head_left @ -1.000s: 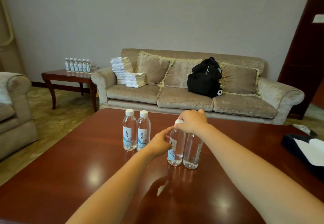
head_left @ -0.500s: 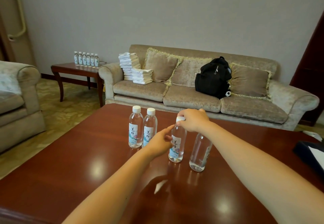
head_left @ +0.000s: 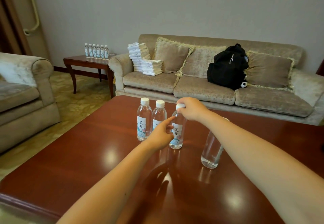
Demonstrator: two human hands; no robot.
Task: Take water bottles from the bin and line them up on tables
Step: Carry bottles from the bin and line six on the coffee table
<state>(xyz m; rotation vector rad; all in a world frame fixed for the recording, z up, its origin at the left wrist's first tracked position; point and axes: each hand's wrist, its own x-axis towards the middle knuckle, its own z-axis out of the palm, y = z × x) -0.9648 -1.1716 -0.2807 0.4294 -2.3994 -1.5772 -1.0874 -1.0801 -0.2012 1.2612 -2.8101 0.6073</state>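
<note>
— Right hand (head_left: 192,109) pinches the cap of the bottle (head_left: 177,131), mid frame on the table (head_left: 87,153). Left hand (head_left: 160,136) pokes it with one straight finger, I think.
— A hard push could tip it into the next bottle (head_left: 158,114).

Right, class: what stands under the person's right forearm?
A water bottle stands on the table; the forearm hides its neck and most of its cap.

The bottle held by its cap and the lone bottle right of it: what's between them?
Head view shows only bare tabletop between held bottle and lone bottle.
</note>
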